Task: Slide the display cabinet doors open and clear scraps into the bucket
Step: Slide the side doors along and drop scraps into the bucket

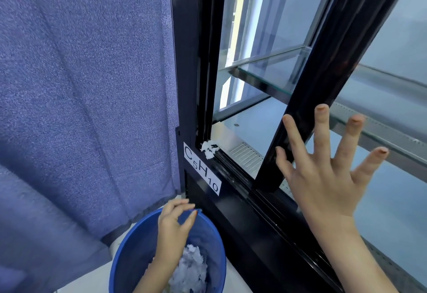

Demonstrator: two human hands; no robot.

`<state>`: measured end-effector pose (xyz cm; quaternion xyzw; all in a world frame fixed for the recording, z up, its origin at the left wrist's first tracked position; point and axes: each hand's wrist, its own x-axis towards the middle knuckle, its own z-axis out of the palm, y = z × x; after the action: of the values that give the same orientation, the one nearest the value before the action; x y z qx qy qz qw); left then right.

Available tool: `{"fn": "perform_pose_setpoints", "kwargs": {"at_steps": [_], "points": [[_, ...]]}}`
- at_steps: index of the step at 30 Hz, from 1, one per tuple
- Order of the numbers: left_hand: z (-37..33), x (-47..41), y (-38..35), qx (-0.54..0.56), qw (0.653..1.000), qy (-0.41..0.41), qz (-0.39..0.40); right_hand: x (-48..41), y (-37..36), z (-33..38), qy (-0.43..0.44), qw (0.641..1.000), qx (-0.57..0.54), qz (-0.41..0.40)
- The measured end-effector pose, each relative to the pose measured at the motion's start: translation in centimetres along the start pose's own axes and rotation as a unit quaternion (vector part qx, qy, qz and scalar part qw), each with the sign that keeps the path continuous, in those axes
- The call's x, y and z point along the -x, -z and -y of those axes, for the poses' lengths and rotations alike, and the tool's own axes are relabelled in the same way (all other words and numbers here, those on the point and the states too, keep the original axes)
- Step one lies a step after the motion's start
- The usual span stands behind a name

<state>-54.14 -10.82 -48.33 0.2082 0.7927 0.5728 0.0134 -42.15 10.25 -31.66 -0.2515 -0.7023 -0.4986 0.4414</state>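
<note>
The black-framed display cabinet has its sliding glass door (pixel 307 98) pushed partly right, leaving an opening on the left. My right hand (pixel 323 165) lies flat on that door's frame, fingers spread, thumb on the black edge. A few white paper scraps (pixel 209 149) sit in the bottom-left corner of the door track. Below stands a blue bucket (pixel 131 251) with white scraps heaped inside. My left hand (pixel 173 225) hovers over the bucket's rim, fingers loosely curled and apart, nothing visible in them.
A blue carpet-like partition (pixel 87 84) stands close on the left of the cabinet. A white label reading C5H10 (pixel 202 169) is stuck on the lower frame. Glass shelves (pixel 265 70) and a metal vent grille (pixel 246 156) lie inside the opening.
</note>
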Motion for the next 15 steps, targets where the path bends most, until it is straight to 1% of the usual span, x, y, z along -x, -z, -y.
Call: {"fn": "perform_pose_setpoints", "kwargs": {"at_steps": [3,8,10,12,14,15], "points": [[-2.6,-3.2,-1.2,0.000,0.998,-0.065,-0.014,0.1,0.1,-0.2,0.004,1.000,0.004,0.004],[-6.3,-7.4,-3.6,-0.090,0.986,-0.143,0.003,0.5,0.2,-0.6,0.012,1.000,0.009,0.015],[-6.7,-9.0,-4.3,-0.130,0.982,-0.126,0.044,0.6,0.3,-0.8,0.014,1.000,0.008,0.018],[-7.4,-10.1,-4.7,-0.136,0.986,-0.054,0.083,0.7,0.4,-0.9,0.015,1.000,0.004,0.020],[-7.4,-10.9,-5.1,-0.164,0.982,-0.045,0.077,0.8,0.5,-1.0,0.015,1.000,0.004,0.020],[-7.3,-11.1,-5.6,-0.188,0.978,-0.061,0.067,0.9,0.5,-1.1,0.015,1.000,0.005,0.021]]}}
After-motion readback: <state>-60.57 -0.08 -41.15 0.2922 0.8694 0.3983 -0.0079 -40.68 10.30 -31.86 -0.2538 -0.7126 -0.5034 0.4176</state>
